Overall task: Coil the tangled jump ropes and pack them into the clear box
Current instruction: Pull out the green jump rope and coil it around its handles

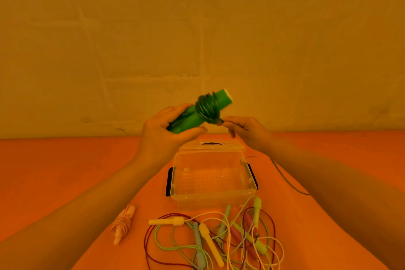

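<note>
Above the open box [213, 178], I find both hands raised with the green rope's handles [198, 114] between them. Left hand [163, 131] wraps fingers and thumb round the lower ends of the two handles. Their long axis runs from lower left, at that palm, up to the right and away from me. Cord [207, 105] is wound round the handles' middle in a thick bundle. Right hand [247, 130] pinches the cord's end just beside the bundle's lower right edge; a loose green strand [289, 182] lies on the table beyond the right forearm, and I cannot tell whether it joins.

I judge the right hand nearer the winding, the box directly below. Nearer me lies the tangle [219, 232] of other ropes, uncoiled; a pink bundle [123, 223] rests left of it.
</note>
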`<state>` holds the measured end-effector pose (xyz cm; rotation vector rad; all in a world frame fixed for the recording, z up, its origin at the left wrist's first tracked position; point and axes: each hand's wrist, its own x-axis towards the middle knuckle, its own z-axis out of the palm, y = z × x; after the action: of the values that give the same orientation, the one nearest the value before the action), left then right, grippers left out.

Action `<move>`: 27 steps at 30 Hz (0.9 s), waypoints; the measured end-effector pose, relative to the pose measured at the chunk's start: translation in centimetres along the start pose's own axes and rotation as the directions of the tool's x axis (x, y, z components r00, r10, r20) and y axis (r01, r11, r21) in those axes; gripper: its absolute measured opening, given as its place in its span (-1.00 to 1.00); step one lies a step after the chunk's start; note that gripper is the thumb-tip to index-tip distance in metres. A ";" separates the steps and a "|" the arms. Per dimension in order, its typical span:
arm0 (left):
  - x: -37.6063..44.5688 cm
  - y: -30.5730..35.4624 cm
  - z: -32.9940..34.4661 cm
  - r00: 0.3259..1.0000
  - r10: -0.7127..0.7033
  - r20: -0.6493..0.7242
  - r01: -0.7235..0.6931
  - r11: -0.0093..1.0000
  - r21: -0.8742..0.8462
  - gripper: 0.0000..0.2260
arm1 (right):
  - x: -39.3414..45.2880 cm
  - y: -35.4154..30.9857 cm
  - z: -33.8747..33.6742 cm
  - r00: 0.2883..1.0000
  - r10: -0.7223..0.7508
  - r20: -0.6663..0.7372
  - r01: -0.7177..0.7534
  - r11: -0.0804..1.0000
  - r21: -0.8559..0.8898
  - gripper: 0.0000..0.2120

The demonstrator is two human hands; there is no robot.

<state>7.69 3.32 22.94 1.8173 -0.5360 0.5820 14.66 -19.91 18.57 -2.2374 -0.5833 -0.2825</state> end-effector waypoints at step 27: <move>2.6 -3.3 2.0 0.917 -0.224 0.330 -0.166 0.537 0.827 -0.54 | -3.7 -3.2 -1.0 0.493 -0.845 0.208 0.749 0.291 -0.595 -0.82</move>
<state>12.03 2.14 21.62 2.9456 -0.5249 0.4652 9.81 -19.93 19.89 -2.2513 -1.7660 -1.3465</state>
